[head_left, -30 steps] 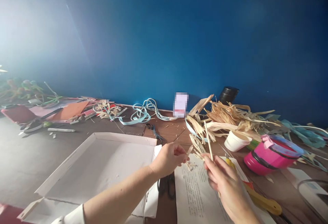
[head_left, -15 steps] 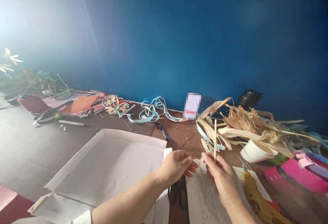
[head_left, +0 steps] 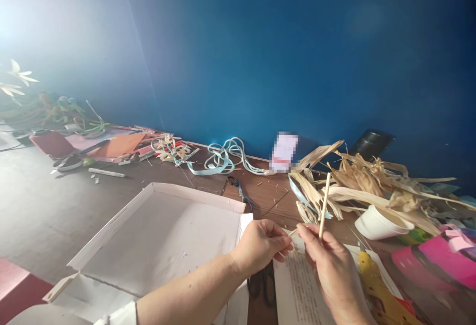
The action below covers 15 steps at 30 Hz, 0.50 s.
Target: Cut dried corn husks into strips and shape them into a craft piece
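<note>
My right hand [head_left: 330,270] is closed around a thin wooden stick [head_left: 324,201] that points up and slightly right. My left hand [head_left: 260,245] pinches a small pale strip of dried husk [head_left: 293,232] right beside the stick's lower end. Both hands hover above a printed paper sheet [head_left: 297,290] near the table's front edge. A pile of dried corn husks [head_left: 364,181] lies just behind the hands.
A flat white cardboard box lid [head_left: 159,235] lies left of the hands. Small scissors [head_left: 238,191] and light-blue ribbon [head_left: 219,159] lie behind it. A white cup [head_left: 375,223], a yellow glue gun [head_left: 375,280] and a pink container [head_left: 439,260] sit at the right. Black scissor handles [head_left: 262,285] show under my left hand.
The view has shifted left and tilted. The stick has swung from leaning left to leaning right. My hands have come closer together, with the husk strip now at the stick.
</note>
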Each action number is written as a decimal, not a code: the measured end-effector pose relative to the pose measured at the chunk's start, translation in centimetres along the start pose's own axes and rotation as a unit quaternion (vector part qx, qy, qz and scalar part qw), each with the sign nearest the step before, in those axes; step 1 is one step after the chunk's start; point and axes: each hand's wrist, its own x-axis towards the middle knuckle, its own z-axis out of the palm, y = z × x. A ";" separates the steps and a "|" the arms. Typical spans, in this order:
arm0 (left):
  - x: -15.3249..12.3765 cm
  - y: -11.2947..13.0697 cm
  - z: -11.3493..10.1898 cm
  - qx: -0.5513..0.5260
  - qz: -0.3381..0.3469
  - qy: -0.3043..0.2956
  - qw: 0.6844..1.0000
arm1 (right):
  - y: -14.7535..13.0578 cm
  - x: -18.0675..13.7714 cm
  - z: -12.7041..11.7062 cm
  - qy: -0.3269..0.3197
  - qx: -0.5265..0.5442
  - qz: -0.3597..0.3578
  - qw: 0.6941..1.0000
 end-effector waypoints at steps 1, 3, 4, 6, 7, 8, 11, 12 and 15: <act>0.0 0.0 0.0 -0.006 0.001 -0.002 1.000 | 0.0 0.0 0.0 0.002 0.005 0.007 1.000; 0.0 -0.2 0.0 -0.020 0.003 -0.007 1.000 | -0.1 -0.1 -0.1 0.005 0.016 0.014 1.000; 0.1 -0.3 -0.1 -0.024 0.003 -0.009 1.000 | -0.1 -0.1 -0.1 0.003 0.020 0.016 1.000; 0.2 -0.5 -0.2 -0.020 0.004 -0.007 1.000 | -0.4 -0.1 -0.1 -0.010 0.019 0.015 1.000; 0.2 -0.6 -0.3 -0.015 0.006 -0.001 1.000 | -0.6 -0.2 -0.1 -0.018 0.015 0.010 1.000; 0.3 -0.6 -0.4 -0.012 0.008 0.006 1.000 | -0.9 -0.2 -0.1 -0.025 0.010 0.008 1.000; 0.4 -0.5 -0.7 -0.030 0.016 0.031 0.999 | -1.7 -0.6 0.0 -0.036 0.007 0.023 0.999; 0.4 -0.4 -0.7 -0.041 0.017 0.036 0.998 | -1.9 -0.8 0.0 -0.044 0.013 0.036 0.998; 0.4 -0.1 -0.7 -0.070 0.017 0.044 0.996 | -2.4 -1.6 0.4 -0.078 0.034 0.068 0.994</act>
